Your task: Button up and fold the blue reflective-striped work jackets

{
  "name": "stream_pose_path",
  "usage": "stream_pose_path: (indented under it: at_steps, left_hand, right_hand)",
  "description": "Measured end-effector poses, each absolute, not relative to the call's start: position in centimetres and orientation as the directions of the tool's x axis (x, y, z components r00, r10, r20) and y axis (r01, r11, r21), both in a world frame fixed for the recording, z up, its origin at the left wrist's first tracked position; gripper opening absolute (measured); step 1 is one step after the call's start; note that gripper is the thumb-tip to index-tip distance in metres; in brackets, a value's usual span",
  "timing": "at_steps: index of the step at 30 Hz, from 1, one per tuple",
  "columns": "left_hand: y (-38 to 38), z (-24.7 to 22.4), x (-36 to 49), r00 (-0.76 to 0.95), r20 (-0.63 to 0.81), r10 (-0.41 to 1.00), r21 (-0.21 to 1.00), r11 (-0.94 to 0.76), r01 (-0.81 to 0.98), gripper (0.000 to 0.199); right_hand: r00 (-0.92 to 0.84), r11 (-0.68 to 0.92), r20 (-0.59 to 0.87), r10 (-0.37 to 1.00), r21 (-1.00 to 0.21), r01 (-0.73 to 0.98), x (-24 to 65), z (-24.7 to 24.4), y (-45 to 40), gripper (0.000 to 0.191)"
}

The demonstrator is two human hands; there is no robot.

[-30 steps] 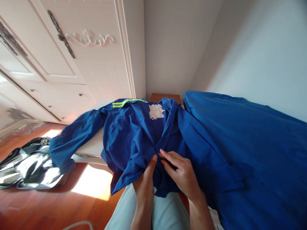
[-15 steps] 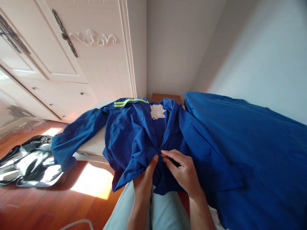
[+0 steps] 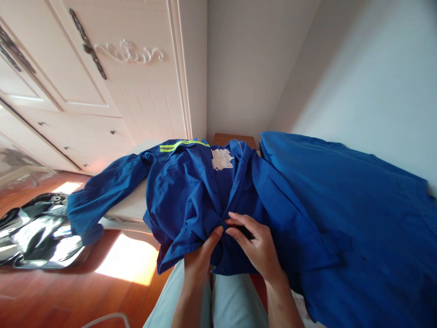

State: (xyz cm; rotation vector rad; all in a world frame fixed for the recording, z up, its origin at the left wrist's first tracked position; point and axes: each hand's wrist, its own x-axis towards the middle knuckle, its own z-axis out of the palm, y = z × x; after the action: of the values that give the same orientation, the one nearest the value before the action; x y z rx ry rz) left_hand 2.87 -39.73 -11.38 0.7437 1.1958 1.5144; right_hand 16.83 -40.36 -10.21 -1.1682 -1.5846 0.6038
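A blue work jacket [image 3: 184, 196] lies spread out with its front facing up. It has a yellow-and-grey reflective stripe on one shoulder and a whitish patch inside the neck. My left hand [image 3: 201, 255] grips the jacket's lower front, thumb on top and its other fingers hidden under the cloth. Close beside that thumb, my right hand [image 3: 254, 241] is at the front edge, its thumb and forefinger apart with nothing visible between them. Above the hands the two front edges spread in a V; around the fingertips they overlap. A button [image 3: 220, 269] shows near the hem.
More blue cloth [image 3: 358, 218] is heaped at the right, under one jacket sleeve. A white cabinet [image 3: 146, 100] stands behind on the left. On the wooden floor [image 3: 51, 296] lies a shiny black-and-silver bag-like item [image 3: 41, 232]. My legs [image 3: 239, 303] are just below the hem.
My right thumb and forefinger have moved apart at the front edge. My left hand still grips the cloth, shifted slightly. The whole view has moved a little.
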Motion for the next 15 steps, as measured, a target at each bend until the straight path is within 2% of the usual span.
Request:
stream_pose_path:
  at_steps: [6, 11, 15]
  left_hand:
    - [-40.0, -12.5, 2.3, -0.243, -0.092, 0.966, 0.973, 0.035, -0.228, 0.040]
    - [-40.0, -13.6, 2.0, -0.238, -0.071, 0.969, 0.991, 0.041, -0.130, 0.037]
    - [-40.1, -14.1, 2.3, -0.248, -0.115, 0.962, 0.982, 0.073, -0.174, 0.036]
  right_hand:
    - [0.018, 0.443, 0.497, 0.868, -0.790, 0.424, 16.2, -10.4, -40.6, 0.027]
    - [0.059, 0.368, 0.432, 0.900, -0.824, 0.432, 15.7, -10.7, -40.6, 0.022]
    - [0.092, 0.321, 0.387, 0.918, -0.857, 0.403, 15.4, -10.8, -40.3, 0.021]
